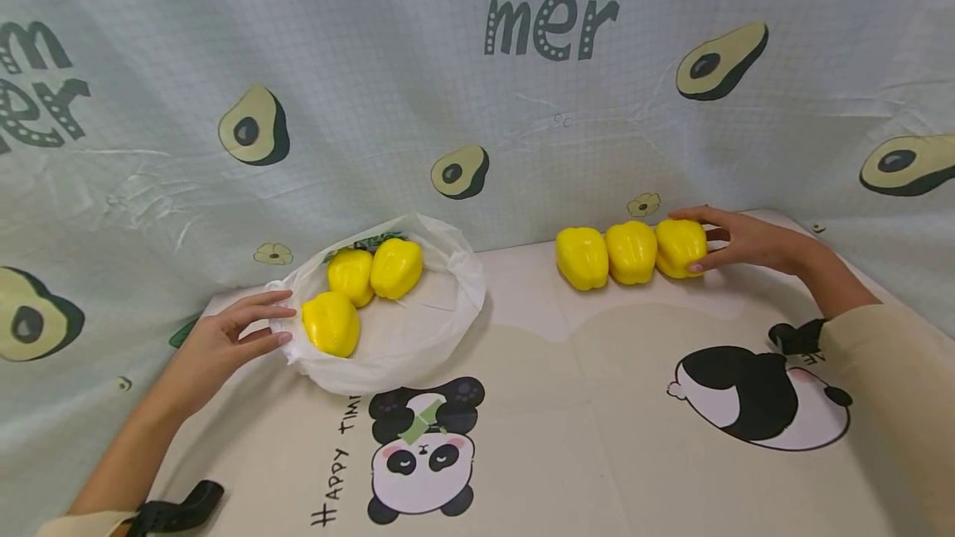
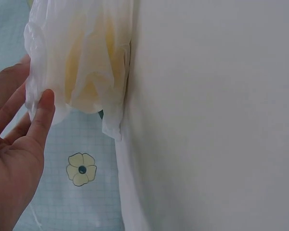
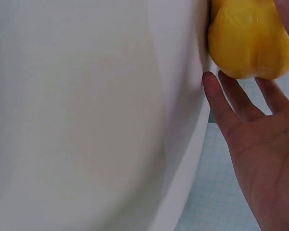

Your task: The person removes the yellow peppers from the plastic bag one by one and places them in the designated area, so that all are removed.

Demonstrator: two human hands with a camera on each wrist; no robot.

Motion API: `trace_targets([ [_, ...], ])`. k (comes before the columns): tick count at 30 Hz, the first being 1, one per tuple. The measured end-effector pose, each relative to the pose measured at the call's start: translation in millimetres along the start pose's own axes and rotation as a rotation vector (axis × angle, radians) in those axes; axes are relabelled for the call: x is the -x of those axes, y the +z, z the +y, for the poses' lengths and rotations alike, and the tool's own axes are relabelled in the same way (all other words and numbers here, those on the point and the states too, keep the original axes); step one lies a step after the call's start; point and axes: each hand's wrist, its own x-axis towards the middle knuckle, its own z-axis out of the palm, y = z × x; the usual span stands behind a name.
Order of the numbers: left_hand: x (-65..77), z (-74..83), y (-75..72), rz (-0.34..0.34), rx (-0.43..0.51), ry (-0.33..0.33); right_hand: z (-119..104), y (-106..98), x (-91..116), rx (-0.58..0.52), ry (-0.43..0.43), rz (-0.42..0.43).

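Toward the left of the table stands a white plastic bag [image 1: 406, 367], its mouth wide and rolled back. Three yellow bell peppers [image 1: 332, 324] lie inside it. My left hand [image 1: 220, 346] touches the bag's left rim with spread fingers; in the left wrist view the thumb and fingers meet the thin plastic. At the back right, more yellow bell peppers [image 1: 582, 258] stand side by side in a row of three. My right hand [image 1: 761, 245] holds the rightmost yellow bell pepper [image 3: 250, 41], its thumb on the near side and a finger reaching behind it.
Behind the table hangs a pale curtain [image 1: 358, 106] printed with avocados and lettering. Panda pictures [image 1: 421, 471] decorate the light table cover [image 1: 582, 437]. A black strap [image 1: 179, 508] crosses the left wrist.
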Motion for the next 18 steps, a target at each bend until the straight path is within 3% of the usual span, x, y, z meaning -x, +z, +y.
trace_targets([
  [11, -0.5, -1.0, 0.1, -0.005, 0.013, 0.019, -6.1, -10.1, 7.9, 0.051, 0.012, 0.008],
  [18, -1.3, 1.2, -0.3, -0.005, 0.018, 0.035, -21.0, -21.2, 7.4, 0.083, 0.025, 0.068],
])
